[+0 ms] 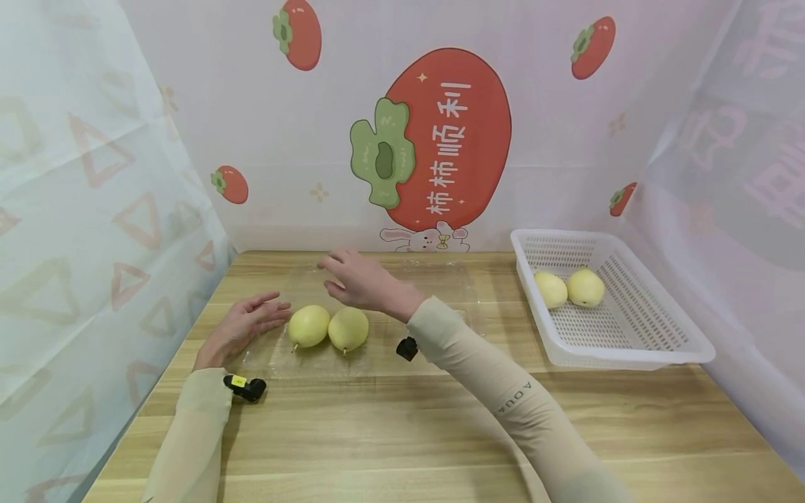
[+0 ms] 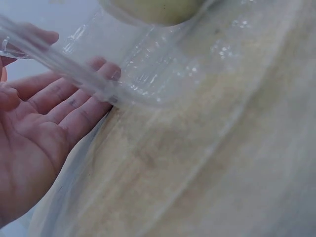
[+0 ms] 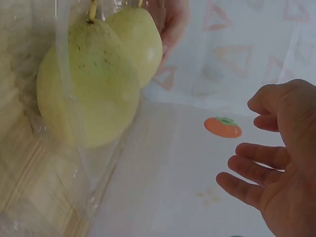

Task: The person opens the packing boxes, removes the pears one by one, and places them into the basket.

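Two yellow-green pears, one on the left (image 1: 309,326) and one on the right (image 1: 349,329), sit side by side in a clear plastic container (image 1: 277,362). My left hand (image 1: 242,325) is at the container's left side, its fingers extended. In the left wrist view those fingers (image 2: 79,116) lie against or just behind the clear wall; contact is hard to tell. Above the container's far part hovers my right hand (image 1: 365,281), holding nothing. Its fingers (image 3: 247,190) are spread and slightly bent in the right wrist view.
At the right stands a white perforated plastic basket (image 1: 629,360) with two more pears (image 1: 585,287) inside. More clear plastic (image 1: 453,286) extends right of the container. A printed curtain (image 1: 270,126) hangs behind the wooden table (image 1: 377,447).
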Motion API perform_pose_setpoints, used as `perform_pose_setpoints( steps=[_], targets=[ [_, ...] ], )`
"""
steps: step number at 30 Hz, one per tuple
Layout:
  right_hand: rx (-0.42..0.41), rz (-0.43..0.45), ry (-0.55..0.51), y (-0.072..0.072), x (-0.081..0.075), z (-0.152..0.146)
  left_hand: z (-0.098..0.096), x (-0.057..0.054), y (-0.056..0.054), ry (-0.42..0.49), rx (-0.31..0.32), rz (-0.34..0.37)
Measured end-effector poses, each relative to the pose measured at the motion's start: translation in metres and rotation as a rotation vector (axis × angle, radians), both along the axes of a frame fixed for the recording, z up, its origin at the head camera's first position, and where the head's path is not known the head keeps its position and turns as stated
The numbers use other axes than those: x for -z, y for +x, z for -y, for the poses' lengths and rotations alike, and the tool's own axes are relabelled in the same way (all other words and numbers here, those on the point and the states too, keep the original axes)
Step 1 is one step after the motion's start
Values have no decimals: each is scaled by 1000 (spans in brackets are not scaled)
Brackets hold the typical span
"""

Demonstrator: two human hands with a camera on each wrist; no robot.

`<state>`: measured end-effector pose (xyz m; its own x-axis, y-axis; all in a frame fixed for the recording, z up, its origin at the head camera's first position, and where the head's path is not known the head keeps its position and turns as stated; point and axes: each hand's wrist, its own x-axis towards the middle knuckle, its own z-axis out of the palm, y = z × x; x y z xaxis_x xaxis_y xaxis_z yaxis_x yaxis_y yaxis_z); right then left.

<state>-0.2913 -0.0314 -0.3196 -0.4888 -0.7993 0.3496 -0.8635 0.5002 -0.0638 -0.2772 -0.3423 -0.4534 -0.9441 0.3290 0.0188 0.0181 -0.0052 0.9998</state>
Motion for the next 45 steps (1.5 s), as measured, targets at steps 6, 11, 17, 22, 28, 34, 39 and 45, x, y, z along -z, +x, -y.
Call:
perform_pose_setpoints(
  steps=[6,11,17,22,28,34,39,45],
  targets=[
    [-23,25,78,6,6,12,-1,1,-1,28,4,-3],
    [-40,60,138,9,14,19,-2,0,0,24,-4,-13],
    [-48,70,229,10,23,27,-3,2,0,37,-12,-7],
    [-50,86,304,9,29,35,-4,2,-1,37,-1,-13],
    [-85,130,360,7,40,41,-4,1,-1,22,11,-20],
    [-119,110,365,7,54,44,-6,0,0,17,41,-41],
    [-118,78,374,7,60,46,-7,1,-1,30,53,-67],
    [-99,33,419,8,64,51,-8,1,-1,14,50,-80]
  ],
)
